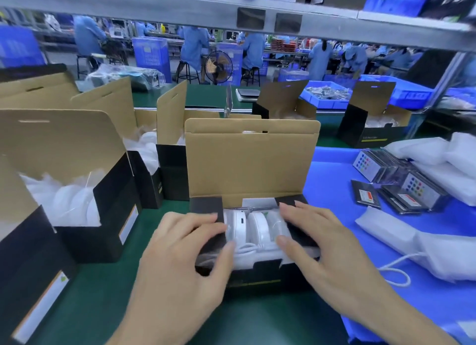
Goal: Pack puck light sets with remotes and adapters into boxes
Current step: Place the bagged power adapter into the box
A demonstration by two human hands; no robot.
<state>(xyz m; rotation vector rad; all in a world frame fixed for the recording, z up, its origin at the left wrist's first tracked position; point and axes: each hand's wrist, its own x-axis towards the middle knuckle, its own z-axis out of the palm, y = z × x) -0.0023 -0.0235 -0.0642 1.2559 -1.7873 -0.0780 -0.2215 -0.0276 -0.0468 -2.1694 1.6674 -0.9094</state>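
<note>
Fingers of the left hand (185,244) and right hand (319,237) lie nearly straight, spread flat on the two black side flaps of the open box (252,164); between them two white puck lights (253,228) stand bagged inside; remotes (391,179) lie stacked on the blue mat (332,179) to the right.

This is a factory packing line. A green conveyor belt (206,98) carries open black cartons (371,128) past the station, blue plastic bins (401,92) hold parts, and a metal shelf rail (180,20) runs overhead. Behind, workers in blue coats (194,45) sit on stools at long benches beside tall blue crates (152,56).
</note>
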